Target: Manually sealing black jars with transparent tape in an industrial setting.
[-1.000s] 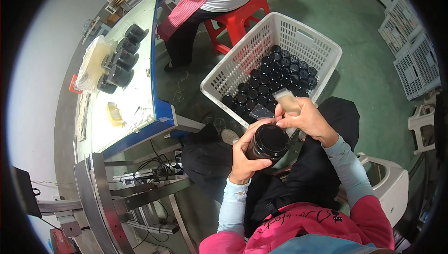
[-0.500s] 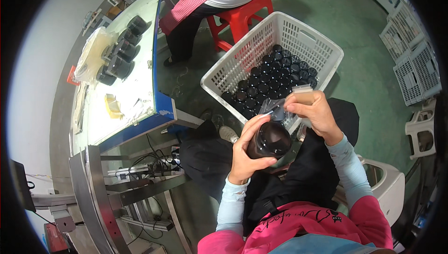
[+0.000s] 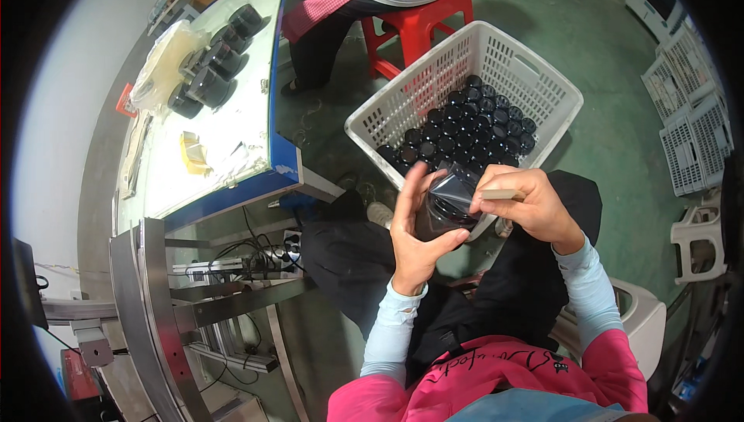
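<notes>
My left hand (image 3: 412, 228) curves around a dark, round jar (image 3: 447, 211), its thumb along the near side and its fingers raised along the far left side. Clear, shiny plastic film (image 3: 454, 185) lies over the top of the jar. On the jar's right, my right hand (image 3: 528, 206) is closed, thumb and forefinger pinching at the film's edge. A pale, flat strip (image 3: 502, 194) sticks out between the fingers of that hand. What its other fingers hold is hidden.
Beyond my hands stands a grey plastic crate (image 3: 570, 104) with many black round jars (image 3: 465, 131) inside. At left, a white-topped table (image 3: 167, 197) carries several black jars (image 3: 209, 87), plastic bags (image 3: 164, 65) and a yellow piece (image 3: 194, 152). A person sits on a red stool (image 3: 415, 27).
The plastic film has come down over the jar's top, and my right hand has moved lower beside it. My left fingers have lifted and straightened. The whole view has shifted slightly.
</notes>
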A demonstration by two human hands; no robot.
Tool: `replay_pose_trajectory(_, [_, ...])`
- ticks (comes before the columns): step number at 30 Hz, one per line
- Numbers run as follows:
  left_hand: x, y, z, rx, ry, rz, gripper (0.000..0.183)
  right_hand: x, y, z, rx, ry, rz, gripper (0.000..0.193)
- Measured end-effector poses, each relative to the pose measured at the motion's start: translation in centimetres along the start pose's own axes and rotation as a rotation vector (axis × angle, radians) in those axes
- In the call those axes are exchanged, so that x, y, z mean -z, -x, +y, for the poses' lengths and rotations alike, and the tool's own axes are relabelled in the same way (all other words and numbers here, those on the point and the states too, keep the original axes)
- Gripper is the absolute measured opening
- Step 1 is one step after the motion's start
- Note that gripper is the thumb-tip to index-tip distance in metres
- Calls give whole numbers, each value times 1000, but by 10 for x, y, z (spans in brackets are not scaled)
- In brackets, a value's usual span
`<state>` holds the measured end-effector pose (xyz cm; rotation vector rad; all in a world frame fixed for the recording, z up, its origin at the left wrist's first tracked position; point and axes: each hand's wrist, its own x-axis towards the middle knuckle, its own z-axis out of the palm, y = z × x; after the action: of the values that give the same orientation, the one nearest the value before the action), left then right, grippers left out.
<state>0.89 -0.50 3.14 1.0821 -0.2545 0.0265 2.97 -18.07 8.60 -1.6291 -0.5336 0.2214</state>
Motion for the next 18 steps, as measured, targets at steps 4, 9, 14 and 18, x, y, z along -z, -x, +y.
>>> replay_pose_trajectory(4, [3,-1,-3,-13,-56,11,79,-7,-8,-1,39,-10,10,10])
replay_pose_trajectory(9, [1,-1,-1,24,76,49,76,-14,-16,-11,2,-37,57,12])
replay_pose_trajectory(14, [6,0,0,-9,38,39,75,-10,-18,-18,-106,-172,61,10])
replay_pose_trajectory(18, [7,0,0,-29,-12,34,75,-8,-20,-21,-199,-212,5,14])
